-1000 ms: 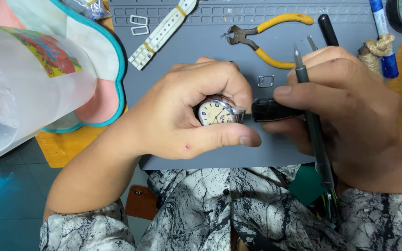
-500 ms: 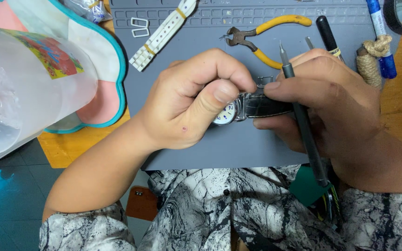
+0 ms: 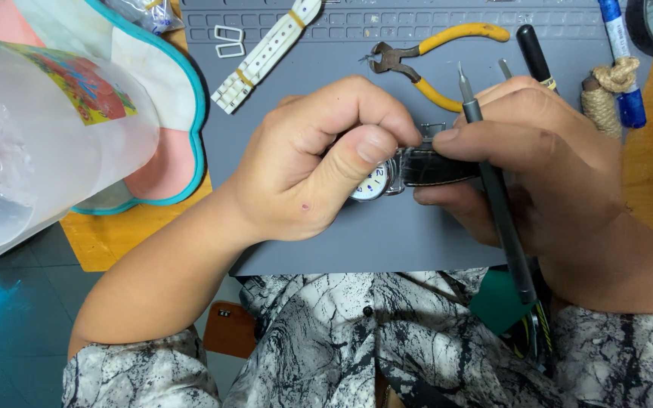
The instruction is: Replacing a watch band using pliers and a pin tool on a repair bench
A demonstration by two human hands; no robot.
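Hands meet right over the middle of the grey mat (image 3: 304, 257). Left hand (image 3: 319, 166) is curled tight around a watch (image 3: 376, 183), thumb pressed across the top so only a slice of the pale dial peeks out. Right hand (image 3: 546, 174) pinches the black strap (image 3: 436, 166) where it joins the watch, and it's also got a thin dark tool (image 3: 496, 189) tucked along its fingers, tip pointing up and away. Watch sits just above the mat, between both hands.

Further back on the mat: yellow-handled pliers (image 3: 432, 57), a white strap (image 3: 266, 53) lying diagonal, and a black pen (image 3: 532, 49). Off to the left is a clear plastic jug (image 3: 32, 143).
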